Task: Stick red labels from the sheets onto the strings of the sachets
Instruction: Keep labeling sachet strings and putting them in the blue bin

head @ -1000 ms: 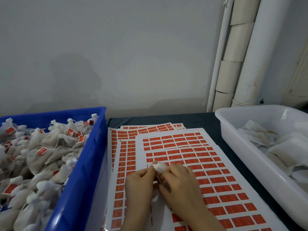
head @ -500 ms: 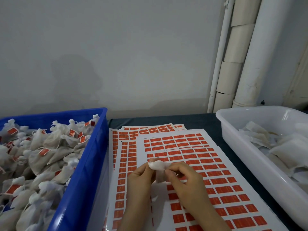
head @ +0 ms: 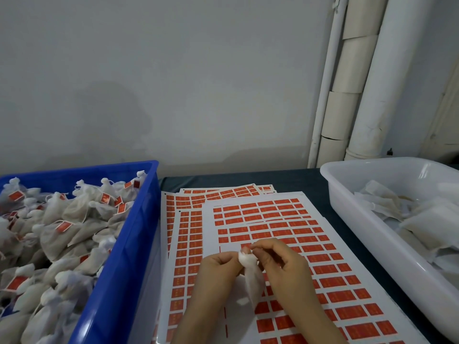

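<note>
Over sheets [head: 323, 269], sachet [head: 252, 279] now dangles (pinched)

A single wide-angle view, worn on the person's head, looks forward and slightly down across a dark table [head: 285, 178]. It faces a grey wall [head: 173, 83] that fills the upper half of the frame, with white pipes [head: 380, 83] leaning at upper right. The camera sits close. The left hand [head: 218, 268] and right hand [head: 285, 264] enter from the bottom edge and meet on a sachet [head: 252, 274] just below centre. The blue crate [head: 119, 269] is cropped at lower left, the white tub [head: 347, 209] at the right edge, and the label sheets [head: 273, 214] run off the bottom.
</note>
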`<state>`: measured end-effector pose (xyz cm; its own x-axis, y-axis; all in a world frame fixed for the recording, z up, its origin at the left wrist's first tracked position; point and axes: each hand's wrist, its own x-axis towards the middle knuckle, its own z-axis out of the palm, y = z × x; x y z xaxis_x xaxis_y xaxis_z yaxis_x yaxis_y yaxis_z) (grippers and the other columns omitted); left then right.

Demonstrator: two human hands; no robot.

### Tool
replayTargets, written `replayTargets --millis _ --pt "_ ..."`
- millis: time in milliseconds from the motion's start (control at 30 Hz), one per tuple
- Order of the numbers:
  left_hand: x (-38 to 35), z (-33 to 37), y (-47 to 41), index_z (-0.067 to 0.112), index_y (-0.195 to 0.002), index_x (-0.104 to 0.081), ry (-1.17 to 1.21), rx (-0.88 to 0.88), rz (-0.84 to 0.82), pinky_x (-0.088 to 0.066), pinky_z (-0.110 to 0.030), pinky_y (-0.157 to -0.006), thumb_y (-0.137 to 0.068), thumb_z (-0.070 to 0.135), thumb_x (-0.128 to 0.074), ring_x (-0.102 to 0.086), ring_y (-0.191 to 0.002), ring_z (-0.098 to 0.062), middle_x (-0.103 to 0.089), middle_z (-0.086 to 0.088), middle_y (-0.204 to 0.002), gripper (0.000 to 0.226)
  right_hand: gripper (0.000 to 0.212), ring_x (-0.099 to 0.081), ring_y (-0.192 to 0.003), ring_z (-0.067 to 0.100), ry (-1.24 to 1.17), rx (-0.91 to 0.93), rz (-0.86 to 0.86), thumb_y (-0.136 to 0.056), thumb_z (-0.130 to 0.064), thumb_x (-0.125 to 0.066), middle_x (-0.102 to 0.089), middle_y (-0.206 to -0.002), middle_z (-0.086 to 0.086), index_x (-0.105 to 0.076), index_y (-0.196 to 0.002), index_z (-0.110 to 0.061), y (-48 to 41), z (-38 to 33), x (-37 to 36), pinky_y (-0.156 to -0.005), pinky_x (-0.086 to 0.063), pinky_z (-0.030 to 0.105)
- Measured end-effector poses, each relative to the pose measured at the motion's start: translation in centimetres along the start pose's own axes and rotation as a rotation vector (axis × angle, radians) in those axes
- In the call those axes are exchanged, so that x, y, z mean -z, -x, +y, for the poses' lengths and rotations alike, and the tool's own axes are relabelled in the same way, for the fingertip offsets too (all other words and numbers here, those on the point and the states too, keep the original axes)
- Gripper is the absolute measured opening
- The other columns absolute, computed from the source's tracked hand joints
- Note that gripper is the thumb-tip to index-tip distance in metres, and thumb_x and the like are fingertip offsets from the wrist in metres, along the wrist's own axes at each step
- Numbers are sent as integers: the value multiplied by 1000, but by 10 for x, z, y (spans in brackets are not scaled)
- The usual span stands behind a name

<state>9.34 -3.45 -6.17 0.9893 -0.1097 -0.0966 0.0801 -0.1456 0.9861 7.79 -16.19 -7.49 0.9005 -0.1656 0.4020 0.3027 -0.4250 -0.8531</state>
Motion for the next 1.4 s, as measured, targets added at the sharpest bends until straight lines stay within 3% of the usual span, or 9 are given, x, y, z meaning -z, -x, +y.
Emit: replayTargets --millis 233,367,467,600,767,900,1133,1267,1400 --pt "1 1 -2 33 -67 -75 24 -34 -65 -47 -13 -63 -87 23 -63 -65 -77 -7 -72 11 -74 26 24 -58 -85 -11 -21 -13 -20 -87 -22 -59 -63 -77 -28 -58 -81 -45 -1 0 2 -66 -45 2" --pt "-2 -2 -3 30 -69 -73 5 -34 -33 -44 -4 -51 -91 18 -58 -64 -68 2 -71 12 -70 30 20 -60 -89 -4 -73 -60 -57 -82 -47 -40 -63 -92 -23 -56 -95 -44 0 -4 0 -70 -47 5" --pt "-4 -4 -3 32 -75 -68 8 -41 -10 -44 -4 -50 -94 22 -52 -65 -69 1 -69 17 -68 26 21 -57 -92 -11 -77 -64 -91 -76 -53 -43 -60 -89 -36 -56 -91 -47 1 -5 -2 -69 -44 2" --pt "-8 -6 -7 36 -78 -56 -27 -28 77 -41 -5 -47 -98 28 -45 -57 -73 -2 -57 23 -78 24 3 -53 -90 -16 -11 -53 -107 -84 -42 -53 -58 -80 -36 -56 -83 -42 1 0 -4 -65 -43 1" --pt "-11 -13 -13 28 -86 -60 122 -34 111 -47 -7 -54 -95 32 -48 -62 -81 -5 -64 17 -82 16 11 -55 -88 -11 14 -43 -186 -90 -30 -54 -59 -84 -32 -54 -81 -37 2 4 -6 -65 -46 4" --pt "-12 -15 -15 24 -84 -65 192 -42 129 -53 -17 -61 -93 28 -53 -65 -84 -13 -69 12 -78 16 10 -59 -81 -9 -5 -90 -120 -90 -29 -54 -63 -75 -18 -54 -82 -35 1 3 -5 -62 -47 5" --pt "-13 -10 -8 26 -79 -69 177 -13 44 -56 -27 -71 -95 23 -51 -63 -90 -18 -71 11 -82 24 7 -60 -84 -1 -101 -208 -59 -86 -41 -53 -61 -91 -27 -57 -90 -44 -3 -5 -1 -61 -47 4" --pt "-11 -10 -5 34 -74 -72 118 -58 -10 -52 -15 -61 -95 21 -49 -67 -79 -8 -71 13 -79 33 6 -62 -74 -2 -195 -287 -71 -83 -37 -60 -67 -76 -21 -66 -82 -35 -4 -6 3 -59 -47 7" --pt "-13 -11 -8 34 -77 -73 112 -21 -41 -56 -25 -72 -94 24 -51 -67 -81 -13 -72 9 -84 30 15 -61 -59 3 -265 -375 -84 -86 -32 -58 -66 -64 -12 -68 -76 -26 -5 -4 4 -54 -47 10"
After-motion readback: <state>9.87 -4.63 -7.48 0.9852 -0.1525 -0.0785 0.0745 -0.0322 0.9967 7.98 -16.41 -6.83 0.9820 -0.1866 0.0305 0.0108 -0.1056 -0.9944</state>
